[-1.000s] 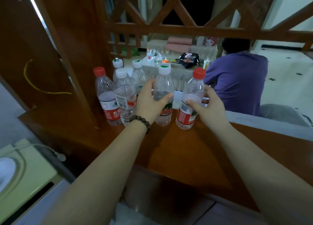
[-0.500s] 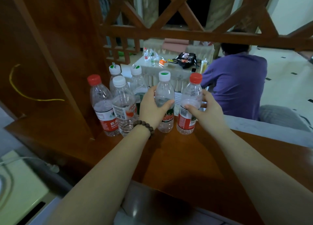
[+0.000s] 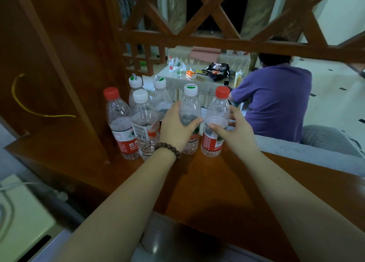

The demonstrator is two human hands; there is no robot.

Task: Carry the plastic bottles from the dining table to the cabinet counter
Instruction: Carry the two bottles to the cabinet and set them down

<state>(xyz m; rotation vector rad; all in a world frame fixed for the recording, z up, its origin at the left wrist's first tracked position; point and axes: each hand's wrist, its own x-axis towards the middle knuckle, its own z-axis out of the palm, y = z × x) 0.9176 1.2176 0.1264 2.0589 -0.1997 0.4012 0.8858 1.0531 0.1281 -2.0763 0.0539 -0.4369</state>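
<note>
Six plastic bottles stand crowded at the back-left of the wooden cabinet counter (image 3: 207,182), against the lattice screen (image 3: 197,38); bare counter lies open in front and to the right. The left hand (image 3: 175,127) curls round the white-capped bottle (image 3: 190,111). The right hand (image 3: 235,130) grips the red-capped bottle (image 3: 216,121), both bottles upright on the wood. Four other bottles (image 3: 145,127) cluster just left, partly overlapping. More bottles on the far dining table (image 3: 203,80) are too small to count.

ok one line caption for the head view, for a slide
Left hand and right hand each grip a plastic bottle standing on the wooden counter beside four others.
</note>
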